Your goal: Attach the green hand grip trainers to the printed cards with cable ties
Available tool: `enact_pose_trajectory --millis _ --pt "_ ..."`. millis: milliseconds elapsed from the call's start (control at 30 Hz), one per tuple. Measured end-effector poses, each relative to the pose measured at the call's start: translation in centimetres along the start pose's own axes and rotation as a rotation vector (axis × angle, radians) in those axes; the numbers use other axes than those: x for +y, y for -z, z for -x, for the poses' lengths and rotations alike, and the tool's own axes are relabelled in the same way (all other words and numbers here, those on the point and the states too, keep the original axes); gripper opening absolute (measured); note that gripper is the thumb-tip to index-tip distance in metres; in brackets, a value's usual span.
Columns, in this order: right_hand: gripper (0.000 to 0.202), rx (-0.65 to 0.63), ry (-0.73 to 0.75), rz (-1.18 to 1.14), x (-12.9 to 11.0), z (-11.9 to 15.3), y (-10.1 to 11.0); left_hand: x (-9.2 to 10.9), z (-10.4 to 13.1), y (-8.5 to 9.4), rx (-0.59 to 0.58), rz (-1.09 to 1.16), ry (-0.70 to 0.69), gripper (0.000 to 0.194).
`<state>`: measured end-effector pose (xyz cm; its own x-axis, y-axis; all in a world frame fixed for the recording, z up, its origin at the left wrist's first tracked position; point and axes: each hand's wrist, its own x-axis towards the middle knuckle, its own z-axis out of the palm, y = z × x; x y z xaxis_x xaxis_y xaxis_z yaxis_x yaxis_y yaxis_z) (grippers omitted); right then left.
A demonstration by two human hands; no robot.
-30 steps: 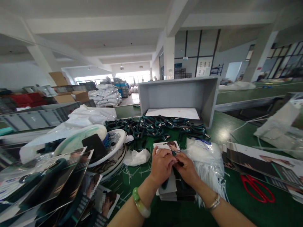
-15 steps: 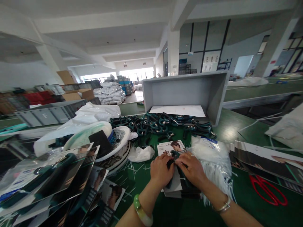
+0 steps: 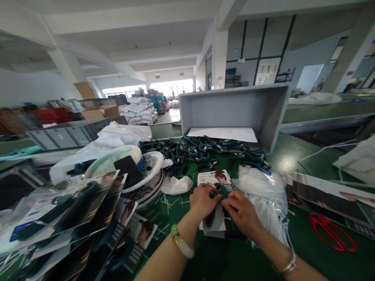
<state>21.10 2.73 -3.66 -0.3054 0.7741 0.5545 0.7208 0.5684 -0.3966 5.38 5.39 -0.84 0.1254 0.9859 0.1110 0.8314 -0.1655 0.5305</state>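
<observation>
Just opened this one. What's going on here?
A person has both hands at a dark green tool lying over a stack of printed cards on a green table. The left hand holds the tool; the right hand is close against it, but what its fingertips pinch is hidden. A bag of white ties and red scissors lie to the right. More tools are heaped in front of a gray bin.

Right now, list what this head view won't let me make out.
Head view throughout:
Parts of the green tool: hidden by the left hand and right hand.
Fine print on the card beneath: too small.
Pale bag: cut off by the right edge.
</observation>
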Motion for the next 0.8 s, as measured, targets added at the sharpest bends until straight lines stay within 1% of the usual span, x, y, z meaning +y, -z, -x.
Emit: enact_pose_trajectory --millis 100,233,300,333,367,433,500,533,567,600,667,733,800 --pt "0.025 -0.051 0.093 -0.030 -0.3 -0.1 0.2 0.4 -0.2 0.0 -0.014 -0.007 0.012 0.018" --pt "0.025 -0.233 0.217 0.045 -1.0 -0.7 1.1 0.7 -0.4 -0.4 -0.026 -0.016 0.013 0.016" --pt "0.023 -0.317 0.219 0.107 -1.3 -1.0 1.9 0.6 -0.3 -0.4 -0.017 -0.024 -0.005 0.017" --pt "0.022 -0.345 0.197 0.117 -1.3 -1.0 2.4 0.5 -0.2 -0.2 0.005 -0.011 -0.021 0.017" --pt "0.020 -0.364 0.165 0.107 -1.4 -1.1 2.8 0.3 0.0 0.0 0.050 0.019 -0.034 0.019" --pt "0.019 -0.391 0.108 0.054 -1.6 -1.0 3.7 -0.5 0.6 0.5 0.196 0.135 -0.039 0.025" --pt "0.016 -0.414 0.084 0.044 -2.0 -0.8 4.2 -1.9 1.7 0.8 0.348 0.325 0.023 0.034" --pt "0.014 -0.420 0.087 0.075 -2.3 -0.7 4.3 -2.7 2.4 0.8 0.383 0.442 0.080 0.039" --pt "0.012 -0.427 0.099 0.121 -2.6 -0.5 4.3 -3.5 3.1 0.6 0.378 0.571 0.156 0.042" --pt "0.012 -0.432 0.117 0.173 -3.0 -0.4 4.2 -4.2 3.9 0.4 0.333 0.694 0.233 0.046" --pt "0.013 -0.420 0.148 0.276 -3.7 -0.3 3.8 -5.2 5.3 -0.5 0.206 0.893 0.301 0.049" --pt "0.016 -0.382 0.172 0.355 -4.3 -0.2 3.2 -5.5 6.2 -1.4 0.146 0.998 0.283 0.044" --pt "0.019 -0.333 0.194 0.380 -4.5 -0.2 2.6 -5.3 6.6 -2.0 0.167 0.993 0.217 0.032"
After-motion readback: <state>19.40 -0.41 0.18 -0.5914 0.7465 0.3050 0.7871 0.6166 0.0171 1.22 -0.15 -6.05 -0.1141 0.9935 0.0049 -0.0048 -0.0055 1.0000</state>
